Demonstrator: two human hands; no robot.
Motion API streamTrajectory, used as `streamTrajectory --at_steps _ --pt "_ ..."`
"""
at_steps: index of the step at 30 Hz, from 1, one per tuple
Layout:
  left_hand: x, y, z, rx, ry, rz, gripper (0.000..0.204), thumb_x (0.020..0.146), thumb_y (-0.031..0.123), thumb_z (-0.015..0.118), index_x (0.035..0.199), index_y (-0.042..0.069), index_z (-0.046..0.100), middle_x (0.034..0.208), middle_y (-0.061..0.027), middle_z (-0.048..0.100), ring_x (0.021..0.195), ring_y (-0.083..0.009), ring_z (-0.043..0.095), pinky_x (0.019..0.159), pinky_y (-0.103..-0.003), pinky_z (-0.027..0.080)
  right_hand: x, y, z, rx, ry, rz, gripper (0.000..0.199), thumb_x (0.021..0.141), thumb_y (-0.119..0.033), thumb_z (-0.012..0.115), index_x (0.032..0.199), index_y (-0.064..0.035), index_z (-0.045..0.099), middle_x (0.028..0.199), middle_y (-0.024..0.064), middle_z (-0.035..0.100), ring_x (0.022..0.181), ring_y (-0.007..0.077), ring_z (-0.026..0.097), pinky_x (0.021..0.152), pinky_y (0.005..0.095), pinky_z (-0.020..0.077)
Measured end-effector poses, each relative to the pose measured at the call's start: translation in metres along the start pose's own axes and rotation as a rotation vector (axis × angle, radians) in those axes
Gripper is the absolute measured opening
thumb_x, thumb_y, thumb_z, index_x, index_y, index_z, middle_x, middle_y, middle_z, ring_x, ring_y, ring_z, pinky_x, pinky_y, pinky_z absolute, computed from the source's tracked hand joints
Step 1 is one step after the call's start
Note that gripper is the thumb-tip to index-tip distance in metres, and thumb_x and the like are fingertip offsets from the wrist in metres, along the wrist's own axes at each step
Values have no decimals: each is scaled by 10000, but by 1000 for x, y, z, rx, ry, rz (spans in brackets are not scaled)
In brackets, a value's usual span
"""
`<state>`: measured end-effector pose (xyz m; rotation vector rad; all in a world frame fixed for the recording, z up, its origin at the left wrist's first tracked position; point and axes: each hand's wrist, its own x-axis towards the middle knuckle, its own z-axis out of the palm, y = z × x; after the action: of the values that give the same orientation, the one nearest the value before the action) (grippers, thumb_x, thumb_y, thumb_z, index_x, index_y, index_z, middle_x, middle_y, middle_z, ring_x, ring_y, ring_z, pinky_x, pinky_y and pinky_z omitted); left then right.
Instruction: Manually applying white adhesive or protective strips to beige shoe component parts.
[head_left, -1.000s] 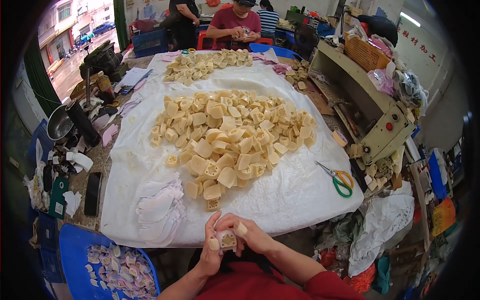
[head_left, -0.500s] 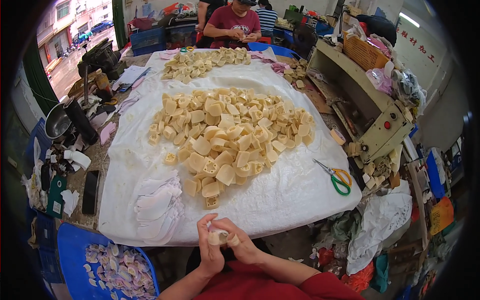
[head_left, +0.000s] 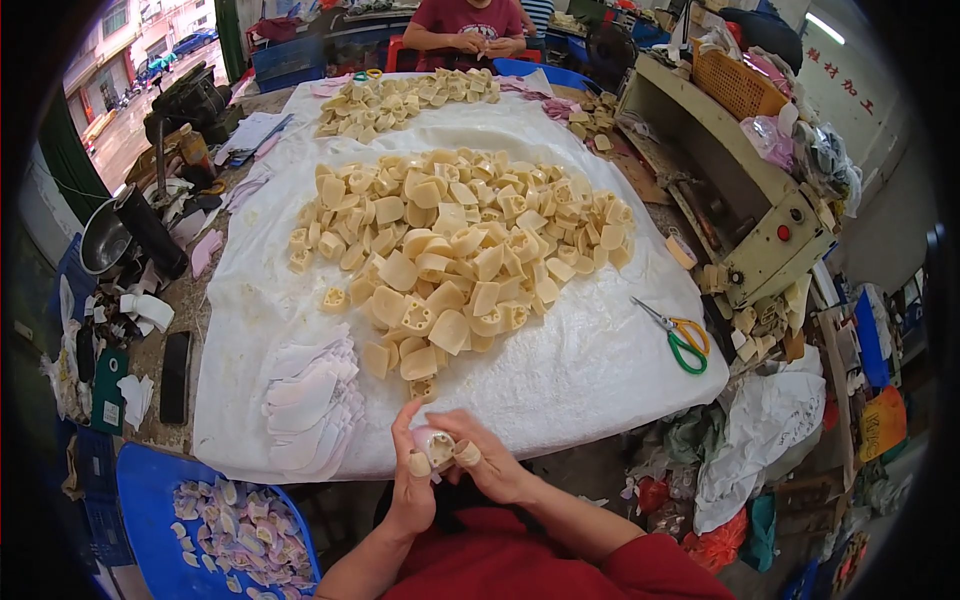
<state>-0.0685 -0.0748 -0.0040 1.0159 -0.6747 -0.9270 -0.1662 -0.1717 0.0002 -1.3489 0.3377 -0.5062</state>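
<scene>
Just off the table's near edge, I hold a small hollow shoe heel [head_left: 437, 446] with a pale pinkish-white covering around its side; its cream ribbed end faces up. My left hand [head_left: 408, 490] is closed on its left side and my right hand [head_left: 490, 466] on its right. Both thumbs have cream wraps. Beyond the hands, a large heap of bare cream heels [head_left: 455, 235] covers the middle of the white-sheeted table [head_left: 570, 400]. Thin pinkish-white cut pieces [head_left: 310, 400] lie overlapping at the near left.
Scissors [head_left: 676, 337] with orange and green handles lie at the table's right. A blue tub [head_left: 140, 500] of pinkish pieces stands lower left, near a dark phone [head_left: 175, 378]. A pale green machine [head_left: 740, 190] flanks the right side. Opposite sits a person [head_left: 470, 22] beyond a smaller heel heap [head_left: 400, 100].
The heel has turned in my hands, so its ribbed end now shows, and my fingers have shifted around it. My view has tilted slightly downward.
</scene>
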Motion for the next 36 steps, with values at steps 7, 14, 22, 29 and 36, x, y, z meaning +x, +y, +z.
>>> streamTrajectory --at_steps 7,14,22,29,36 --pt "4 3 -6 861 -163 405 778 890 366 558 1379 -69 137 1007 -200 571 831 -327 596 738 -404 479 9 -26 -20 -639 -115 6 319 825 -246 657 1054 -36 586 820 99 559 728 231 563 677 298 455" --pt "12 13 -6 489 23 81 524 732 55 720 1201 31 488 948 -132 566 778 -224 582 683 -310 490 12 -21 -27 -358 -18 -162 266 904 -245 543 1041 -22 584 838 92 592 789 211 574 735 305 456" --pt "11 27 -4 851 -174 324 577 616 -101 674 1160 21 528 912 -126 534 779 -240 559 629 -324 480 13 -3 -49 318 -145 242 137 901 -178 594 895 -48 552 821 28 583 724 105 543 640 256 452" --pt "9 19 3 937 -62 371 562 597 -67 716 1120 12 524 901 -137 567 712 -247 598 558 -305 499 9 -3 -26 -528 81 -214 170 921 -179 560 862 -19 562 741 4 596 634 118 559 558 280 462" --pt "14 7 8 958 71 481 468 586 115 811 922 2 505 698 -107 579 550 -263 618 489 -324 497 8 -4 -36 216 -131 101 193 916 -102 531 1071 -11 603 954 30 585 866 104 543 713 260 451"
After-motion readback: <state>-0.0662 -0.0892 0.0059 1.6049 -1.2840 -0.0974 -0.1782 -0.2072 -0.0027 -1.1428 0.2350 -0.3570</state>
